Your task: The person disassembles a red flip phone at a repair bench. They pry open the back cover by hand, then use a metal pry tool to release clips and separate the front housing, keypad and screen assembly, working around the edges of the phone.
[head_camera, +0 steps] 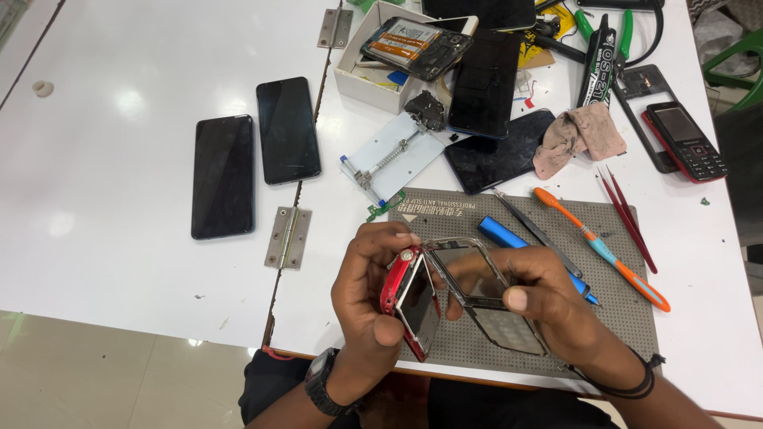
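My left hand [367, 286] grips a small red phone body [407, 302], held on edge over the grey perforated work mat [628, 238]. My right hand [548, 306] holds the phone's front frame [485, 294], a thin metal-edged cover with a clear window and keypad grid, swung apart from the red body. The two parts meet near the top, by my left fingertips. My left wrist wears a black watch [322, 381], and my right wrist a black band [636, 385].
On the mat lie a blue screwdriver [501, 234], tweezers [540, 234] and an orange toothbrush [596, 246]. Behind are a board clamp [393, 155], two dark phones [254, 155], a white box of parts [373, 79], a rag [580, 135], a red keypad phone [685, 141] and red picks [628, 218]. Table hinges [288, 237] mark a seam.
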